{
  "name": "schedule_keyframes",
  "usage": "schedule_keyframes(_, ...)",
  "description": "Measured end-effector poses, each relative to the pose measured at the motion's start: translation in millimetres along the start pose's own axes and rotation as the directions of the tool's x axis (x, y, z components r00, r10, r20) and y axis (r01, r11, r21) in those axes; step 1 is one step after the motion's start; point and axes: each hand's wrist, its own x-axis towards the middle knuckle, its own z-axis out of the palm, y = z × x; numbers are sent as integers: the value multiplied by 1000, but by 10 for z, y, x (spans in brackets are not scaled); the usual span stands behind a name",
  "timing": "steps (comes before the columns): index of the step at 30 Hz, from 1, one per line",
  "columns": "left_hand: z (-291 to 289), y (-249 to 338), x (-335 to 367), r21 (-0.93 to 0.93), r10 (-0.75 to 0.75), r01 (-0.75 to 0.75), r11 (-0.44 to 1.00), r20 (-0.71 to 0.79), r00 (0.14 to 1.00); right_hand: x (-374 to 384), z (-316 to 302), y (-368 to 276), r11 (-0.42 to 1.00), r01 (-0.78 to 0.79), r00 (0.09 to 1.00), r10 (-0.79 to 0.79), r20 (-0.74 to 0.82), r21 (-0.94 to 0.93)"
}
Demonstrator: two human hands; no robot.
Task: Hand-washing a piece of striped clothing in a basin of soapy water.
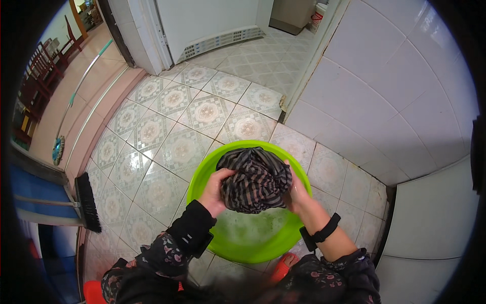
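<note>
A bunched, dark striped cloth garment (255,182) is held up over a bright green basin (202,177). On its left side my left hand (215,192) grips it, the thumb lying across the fabric. My right hand (296,192) clasps the opposite side, its fingers partly hidden behind the cloth. Below the garment, the basin holds cloudy, sudsy water (248,230). The garment's exact kind cannot be made out because it is crumpled.
The basin stands on a patterned tile floor (177,147). A black-bristled broom (87,202) leans at the left, near a raised step (114,99) and a mop (59,149). A tiled wall (379,96) and a pale cabinet (430,213) bound the right. A white door (212,23) stands ahead.
</note>
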Motion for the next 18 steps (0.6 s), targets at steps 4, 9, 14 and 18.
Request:
schedule_keyframes(4,170,-107,-82,149,85,-82,985,-10,996,111,-158,363,894,-173,958,56,280,413)
schedule_keyframes(9,112,-122,-126,84,20,-20,996,-4,1000,-19,50,38,891,-110,978,17,209,441)
schedule_keyframes(14,-79,-110,88,147,26,-30,989,28,999,-85,151,-16,944,10,994,-46,102,330)
schedule_keyframes(18,66,-167,13,80,-15,15,997,0,1000,-123,196,-3,957,66,997,-77,26,283)
